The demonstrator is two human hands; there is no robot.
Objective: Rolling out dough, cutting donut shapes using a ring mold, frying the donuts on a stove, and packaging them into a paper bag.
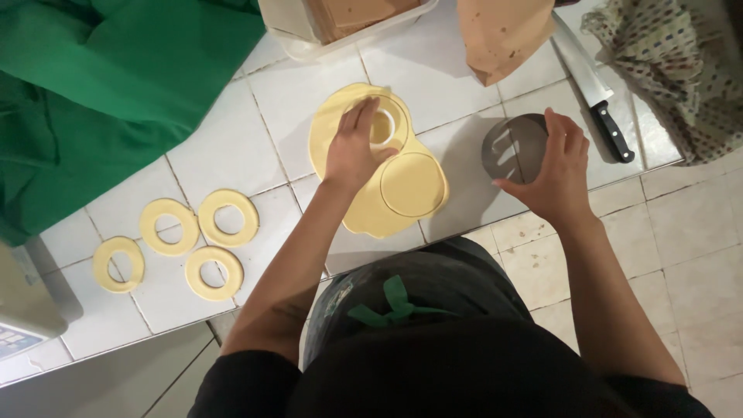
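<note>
A flat sheet of yellow dough (364, 213) lies on the white tiled counter (232, 147), with two large circles pressed into it. My left hand (352, 147) presses a small white round cutter (385, 126) into the centre of the upper circle. The lower cut disc (412, 184) lies whole beside it. My right hand (559, 170) holds a larger grey round cutter (515, 147) upright on the counter, just right of the dough. Several finished dough rings (213, 248) lie at the left.
A kitchen knife with a black handle (600, 101) lies at the right, next to a patterned cloth (673, 70). A brown paper bag (503, 35) and a white tray (340, 27) stand at the back. Green cloth (108, 85) covers the left. The counter's front edge runs near my body.
</note>
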